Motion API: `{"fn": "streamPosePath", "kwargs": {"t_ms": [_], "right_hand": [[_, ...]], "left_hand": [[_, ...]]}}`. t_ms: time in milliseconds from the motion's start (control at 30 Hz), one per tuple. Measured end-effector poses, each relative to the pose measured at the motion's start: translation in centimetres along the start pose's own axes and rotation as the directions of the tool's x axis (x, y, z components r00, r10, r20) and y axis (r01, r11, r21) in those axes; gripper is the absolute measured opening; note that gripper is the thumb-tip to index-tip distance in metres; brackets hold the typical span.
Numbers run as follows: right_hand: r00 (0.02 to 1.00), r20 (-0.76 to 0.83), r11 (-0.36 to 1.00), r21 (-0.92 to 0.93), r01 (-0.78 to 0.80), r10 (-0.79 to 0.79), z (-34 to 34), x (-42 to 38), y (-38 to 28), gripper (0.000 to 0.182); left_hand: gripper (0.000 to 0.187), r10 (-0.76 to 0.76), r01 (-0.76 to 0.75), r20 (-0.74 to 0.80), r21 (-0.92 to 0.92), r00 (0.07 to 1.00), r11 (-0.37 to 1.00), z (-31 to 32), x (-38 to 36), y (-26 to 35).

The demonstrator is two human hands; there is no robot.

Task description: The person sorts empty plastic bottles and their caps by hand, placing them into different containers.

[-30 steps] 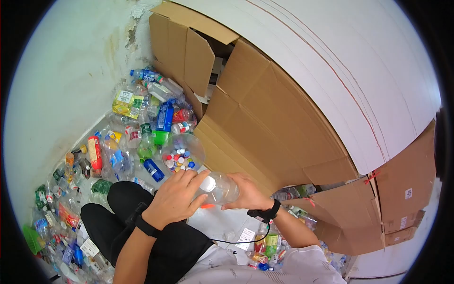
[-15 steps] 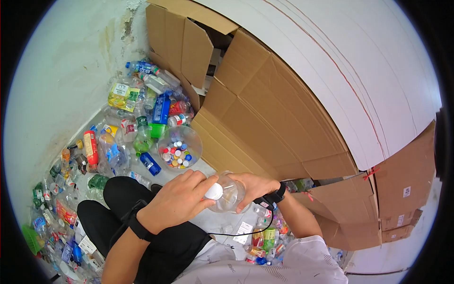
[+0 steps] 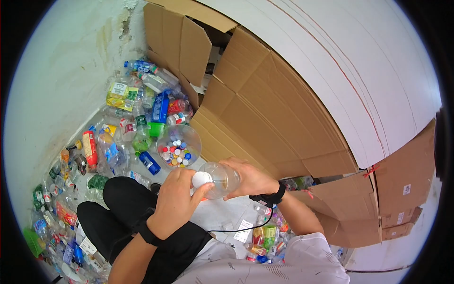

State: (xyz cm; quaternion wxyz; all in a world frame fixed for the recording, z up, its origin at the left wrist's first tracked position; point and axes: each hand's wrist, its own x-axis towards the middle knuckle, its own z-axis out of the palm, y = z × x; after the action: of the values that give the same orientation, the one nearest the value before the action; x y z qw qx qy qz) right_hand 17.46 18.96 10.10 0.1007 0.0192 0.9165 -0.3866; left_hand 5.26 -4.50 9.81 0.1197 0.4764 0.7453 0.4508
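My right hand (image 3: 248, 176) is wrapped around the body of a clear plastic bottle (image 3: 221, 180), held above my lap with its neck towards the left. On the neck sits a white cap (image 3: 202, 179). My left hand (image 3: 177, 196) grips that cap, thumb on the near side and fingers curled over the far side. Beyond the hands, a translucent round tub (image 3: 198, 144) stands on the floor with many loose bottle caps (image 3: 177, 154) in it, white, red, blue and yellow.
Heaps of plastic bottles (image 3: 111, 151) lie along the wall on the left, and a smaller pile (image 3: 269, 236) is by my right side. A blue bottle (image 3: 150, 163) lies near the tub. Large cardboard sheets (image 3: 279, 104) stand ahead. A black cable (image 3: 241, 230) runs from my right wrist.
Both hands and the bottle have shifted slightly left and away from me. The bottle has turned so its capped end points more to the left; my left hand has rotated at the cap.
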Motion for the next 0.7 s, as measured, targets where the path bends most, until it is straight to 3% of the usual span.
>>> {"fn": "streamPosePath", "kwargs": {"t_ms": [33, 67, 100, 200, 267, 300, 367, 500, 700], "right_hand": [[0.997, -0.067, 0.993, -0.118, 0.017, -0.025, 0.2, 0.0, 0.0, 0.094], [0.997, -0.067, 0.993, -0.118, 0.018, -0.026, 0.3, 0.0, 0.0, 0.094], [0.997, -0.072, 0.989, -0.146, -0.004, -0.007, 0.4, -0.1, -0.1, 0.094], [0.997, -0.078, 0.988, -0.155, -0.019, 0.007, 0.8, -0.4, 0.5, 0.093], [0.996, -0.084, 0.991, -0.134, -0.007, -0.004, 1.0, -0.6, 1.0, 0.093], [0.996, -0.086, 0.992, -0.123, -0.001, -0.009, 1.1, -0.6, 1.2, 0.093], [0.996, -0.087, 0.994, -0.112, 0.003, -0.013, 1.2, -0.8, 1.3, 0.093], [0.997, -0.078, 0.994, -0.107, 0.013, -0.021, 1.4, -1.0, 1.6, 0.09], [0.998, -0.055, 0.997, -0.081, 0.005, -0.009, 1.5, -0.8, 1.5, 0.089]], "left_hand": [[0.038, -0.137, 0.137, 0.024, 0.025, 0.99, 0.99, 0.2, 0.0, 0.0], [0.038, -0.273, 0.27, 0.047, 0.054, 0.961, 0.961, 0.4, 0.0, 0.0], [0.038, -0.273, 0.27, 0.047, 0.054, 0.961, 0.961, 0.4, 0.0, -0.2], [0.043, -0.204, 0.193, 0.08, 0.133, 0.976, 0.972, 0.1, -0.1, -0.5], [0.048, 0.001, -0.002, -0.03, -0.056, 1.0, 0.998, -0.7, 0.2, -0.2], [0.048, 0.001, -0.003, -0.028, -0.054, 1.0, 0.999, -0.9, 0.4, -0.5], [0.053, 0.183, -0.182, 0.039, -0.037, 0.982, 0.983, -1.3, 0.8, -1.0], [0.051, 0.133, -0.123, 0.136, -0.084, 0.982, 0.989, -1.7, 1.1, -0.7], [0.039, 0.082, -0.084, 0.058, 0.036, 0.995, 0.996, -0.6, 0.6, -0.9]]}}
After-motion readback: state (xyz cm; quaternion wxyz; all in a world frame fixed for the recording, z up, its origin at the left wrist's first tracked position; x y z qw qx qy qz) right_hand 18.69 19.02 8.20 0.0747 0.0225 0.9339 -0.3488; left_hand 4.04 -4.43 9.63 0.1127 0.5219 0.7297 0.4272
